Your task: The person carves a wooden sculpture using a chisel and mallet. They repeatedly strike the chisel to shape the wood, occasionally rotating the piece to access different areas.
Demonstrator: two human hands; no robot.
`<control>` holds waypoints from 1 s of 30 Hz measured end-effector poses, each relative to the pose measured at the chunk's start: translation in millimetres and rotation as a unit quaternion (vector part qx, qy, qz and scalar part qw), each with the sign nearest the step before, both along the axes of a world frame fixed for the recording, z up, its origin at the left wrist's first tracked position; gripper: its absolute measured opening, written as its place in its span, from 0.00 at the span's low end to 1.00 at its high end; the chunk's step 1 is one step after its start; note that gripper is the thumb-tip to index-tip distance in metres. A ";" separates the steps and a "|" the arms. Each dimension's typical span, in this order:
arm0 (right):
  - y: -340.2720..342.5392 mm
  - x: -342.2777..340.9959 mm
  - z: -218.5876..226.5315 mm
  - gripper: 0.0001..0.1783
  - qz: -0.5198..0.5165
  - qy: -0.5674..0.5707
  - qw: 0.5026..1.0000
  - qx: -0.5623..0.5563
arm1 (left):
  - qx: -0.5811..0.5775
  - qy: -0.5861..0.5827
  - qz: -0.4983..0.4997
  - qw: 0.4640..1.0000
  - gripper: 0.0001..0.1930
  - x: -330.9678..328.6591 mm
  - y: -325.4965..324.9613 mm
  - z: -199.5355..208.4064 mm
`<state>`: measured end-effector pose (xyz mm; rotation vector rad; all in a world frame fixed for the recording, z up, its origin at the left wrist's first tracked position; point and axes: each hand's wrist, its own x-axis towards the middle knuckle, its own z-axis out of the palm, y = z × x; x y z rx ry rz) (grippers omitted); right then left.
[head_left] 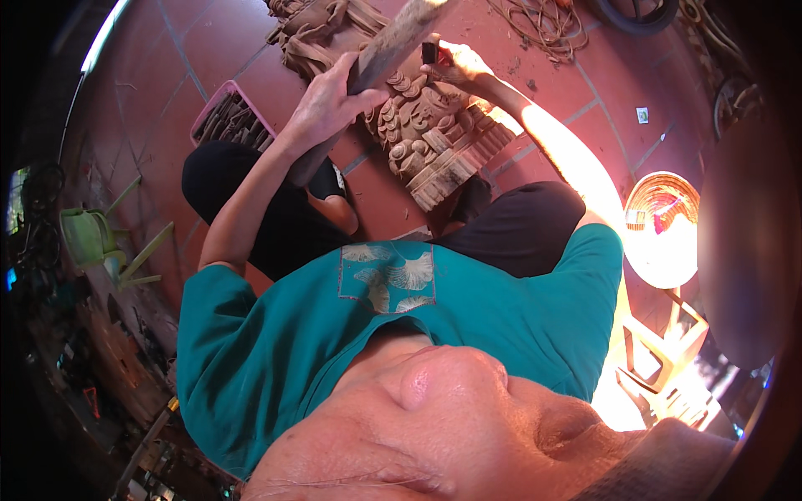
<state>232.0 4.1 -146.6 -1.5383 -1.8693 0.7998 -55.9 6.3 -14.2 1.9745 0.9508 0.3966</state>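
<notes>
My left hand (327, 107) is wrapped around a thick, rough wooden club (393, 43), its pale end toward the far side. The club slants over a brown carved wooden sculpture (426, 121) with curled, layered relief, lying on the floor between my legs. At the sculpture's far right side, my right hand (462, 65) is closed on a small dark block-ended object (430, 53). A bit of red shows by those fingers. The kind of this object cannot be made out, and its lower part is hidden.
A pink basket (263, 119) of dark tools stands left of my knee. Coiled cord (547, 29) lies on the red tiles at the far right. A round woven basket (662, 200) and wooden frame (672, 342) are at right, a green chair (83, 240) at left.
</notes>
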 end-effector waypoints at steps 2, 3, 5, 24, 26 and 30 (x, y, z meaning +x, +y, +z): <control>-0.5 -0.7 3.1 0.24 -0.005 -0.014 1.000 0.018 | 0.038 -0.007 0.009 0.999 0.30 2.8 0.5 -1.8; -0.1 1.4 -2.9 0.24 0.004 0.011 1.000 0.021 | 0.049 0.012 0.010 0.999 0.30 5.4 1.2 -1.5; 2.4 4.0 -11.4 0.23 0.025 0.058 0.998 0.027 | 0.059 0.053 -0.008 0.997 0.30 5.8 4.8 -5.3; 31.5 1.1 -13.7 0.20 -0.027 0.028 0.998 -0.039 | -0.032 -0.028 0.021 0.999 0.30 -13.6 11.9 -4.6; 35.3 -5.7 -8.3 0.21 -0.056 -0.017 0.995 -0.086 | -0.033 -0.025 0.023 0.999 0.30 -14.7 11.4 -2.5; 32.5 -17.2 6.1 0.21 -0.085 -0.024 0.982 -0.170 | -0.029 -0.028 0.034 0.999 0.29 -20.3 11.8 -2.8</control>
